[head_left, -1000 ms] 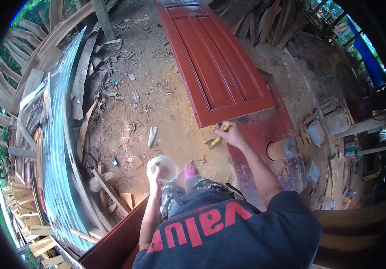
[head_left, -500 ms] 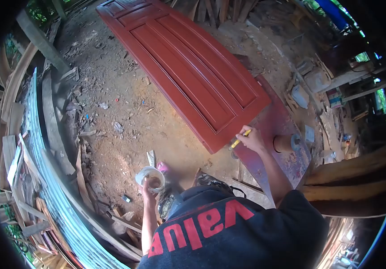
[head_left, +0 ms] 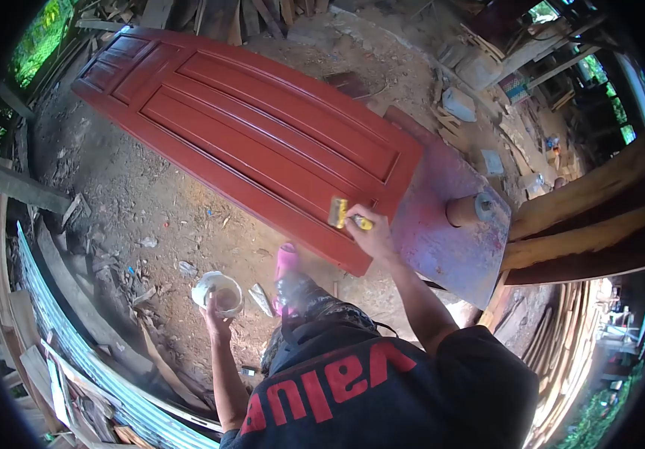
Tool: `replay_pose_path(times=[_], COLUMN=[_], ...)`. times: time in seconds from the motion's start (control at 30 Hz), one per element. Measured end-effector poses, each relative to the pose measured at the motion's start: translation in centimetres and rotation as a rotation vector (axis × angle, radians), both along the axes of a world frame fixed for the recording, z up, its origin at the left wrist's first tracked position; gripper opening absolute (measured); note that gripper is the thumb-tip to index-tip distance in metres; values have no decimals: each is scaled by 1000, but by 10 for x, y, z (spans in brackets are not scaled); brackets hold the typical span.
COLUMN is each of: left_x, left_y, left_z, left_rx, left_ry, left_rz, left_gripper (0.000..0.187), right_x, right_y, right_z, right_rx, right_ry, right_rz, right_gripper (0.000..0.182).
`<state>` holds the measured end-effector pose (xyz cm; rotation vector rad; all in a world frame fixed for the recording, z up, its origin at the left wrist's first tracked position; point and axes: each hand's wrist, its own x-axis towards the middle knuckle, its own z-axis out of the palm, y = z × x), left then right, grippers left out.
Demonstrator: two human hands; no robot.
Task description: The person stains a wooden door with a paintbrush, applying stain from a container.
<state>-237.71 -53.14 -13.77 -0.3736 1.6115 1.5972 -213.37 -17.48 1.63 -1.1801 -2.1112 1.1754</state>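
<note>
My right hand (head_left: 371, 232) grips a yellow-handled paintbrush (head_left: 339, 212), its head over the near end of a red panelled door (head_left: 255, 142). The door lies flat and raised off the ground, its red surface glossy in places. In my left hand (head_left: 218, 320) is a whitish plastic bucket (head_left: 206, 287), held by its near side well left of the door. The inside of the bucket looks brownish. Below the door's near edge, a pink boot (head_left: 286, 258) shows on my foot.
A paint-stained board (head_left: 450, 202) adjoins the door's near end, with a brown cylindrical piece (head_left: 460, 212) on it. Corrugated metal sheets (head_left: 75, 329) and planks line the left. Large curved timbers (head_left: 584, 179) jut in at right. Litter and wood scraps dot the dirt floor.
My right hand has brought the brush from beside the door's near end to over its face. My view has turned, and the bucket has shifted left. A pink boot now shows beside the door.
</note>
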Motion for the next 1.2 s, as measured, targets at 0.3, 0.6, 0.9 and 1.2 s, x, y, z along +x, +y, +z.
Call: replay_pose_path(times=[0.3, 0.6, 0.9, 1.2], left_x=[-61, -150, -195, -254], left_y=[72, 153, 246, 325], left_z=[-24, 27, 51, 76], left_rx=[-31, 28, 170, 268], left_ry=[-216, -137, -158, -115], left_rz=[-197, -330, -564, -815], left_gripper=[60, 68, 58, 60], right_x=[22, -72, 59, -142], right_y=[97, 45, 76, 42], right_z=[-30, -43, -48, -31], right_rx=[311, -135, 228, -65], right_ry=[-185, 312, -415, 110], right_rz=[-446, -195, -842, -711], right_gripper=[10, 16, 12, 18])
